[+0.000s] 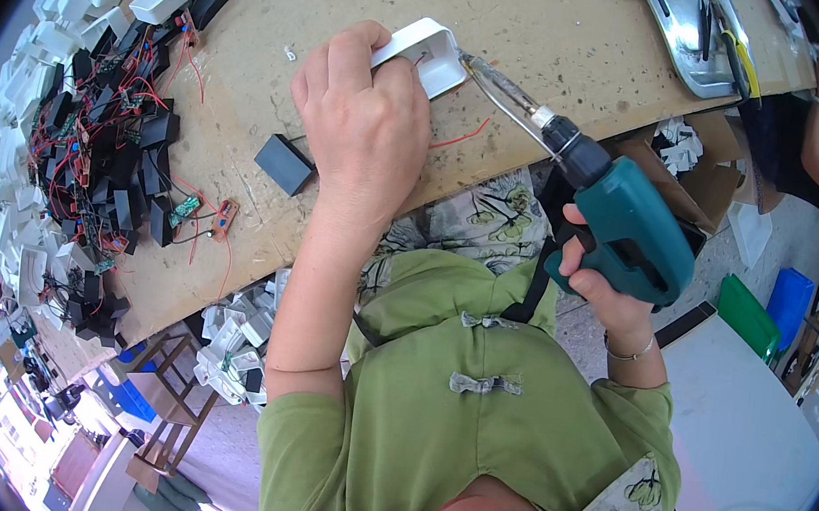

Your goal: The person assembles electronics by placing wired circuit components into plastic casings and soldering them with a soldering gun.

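Note:
My left hand (pixel 366 116) grips a white plastic housing (pixel 438 51) above the table, its open side facing right. In my right hand (pixel 592 275) is a green soldering gun (pixel 640 225), held by its handle. The gun's tip reaches the right rim of the housing; whether it touches cannot be made out. Beside my left wrist lies a black box (pixel 285 165) with a dark wire running under the hand. A red wire (pixel 462 137) sticks out to the right of the same hand. My fingers partly hide the inside of the housing.
Black boxes with red wires (pixel 117 145) are heaped at the left, beside piled white housings (pixel 16 154). Small circuit boards (pixel 224 219) lie near the table (pixel 239 68) edge. A metal tray (pixel 687 35) with tools sits far right, near another person's arm (pixel 818 129). A cardboard box (pixel 713 168) stands below.

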A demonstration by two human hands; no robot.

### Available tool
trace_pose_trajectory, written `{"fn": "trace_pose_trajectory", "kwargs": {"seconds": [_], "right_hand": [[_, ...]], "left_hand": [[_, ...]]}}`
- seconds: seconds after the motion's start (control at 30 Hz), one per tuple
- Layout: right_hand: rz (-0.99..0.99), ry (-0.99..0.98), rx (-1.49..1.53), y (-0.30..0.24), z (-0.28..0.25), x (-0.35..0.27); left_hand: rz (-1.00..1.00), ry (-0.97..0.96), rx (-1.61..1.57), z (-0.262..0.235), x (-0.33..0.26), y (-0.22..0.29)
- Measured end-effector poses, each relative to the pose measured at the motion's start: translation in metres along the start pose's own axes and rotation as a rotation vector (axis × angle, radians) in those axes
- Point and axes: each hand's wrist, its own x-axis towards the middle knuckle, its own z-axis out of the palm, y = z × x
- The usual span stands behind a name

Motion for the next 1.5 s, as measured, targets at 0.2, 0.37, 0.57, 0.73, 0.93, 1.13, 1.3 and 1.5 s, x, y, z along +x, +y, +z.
{"fn": "trace_pose_trajectory", "kwargs": {"seconds": [0.2, 0.37, 0.57, 0.73, 0.93, 1.13, 1.3, 1.5], "right_hand": [[-0.139, -0.152, 0.643, 0.015, -0.001, 0.028], [0.011, -0.215, 0.801, 0.02, 0.015, 0.046], [0.027, -0.183, 1.009, 0.019, 0.037, 0.062], [0.059, -0.2, 1.072, 0.021, 0.041, 0.07], [0.062, -0.232, 1.102, 0.021, 0.038, 0.068], [0.072, -0.189, 1.017, 0.028, 0.031, 0.07], [0.042, -0.266, 0.996, 0.026, 0.04, 0.069], [0.03, -0.236, 1.035, 0.029, 0.037, 0.066]], "left_hand": [[0.009, -0.004, -0.002, -0.003, 0.001, 0.0], [0.007, 0.005, 0.002, -0.001, 0.001, 0.001], [0.008, 0.001, 0.042, -0.006, 0.002, 0.004], [0.029, 0.001, 0.024, -0.013, -0.001, 0.005], [-0.19, 0.038, -1.149, -0.075, -0.017, 0.032], [-0.11, 0.165, -1.908, -0.121, 0.013, 0.046], [-0.143, 0.22, -1.798, -0.162, -0.002, 0.052], [-0.124, 0.059, -1.823, -0.175, -0.01, 0.044]]}}
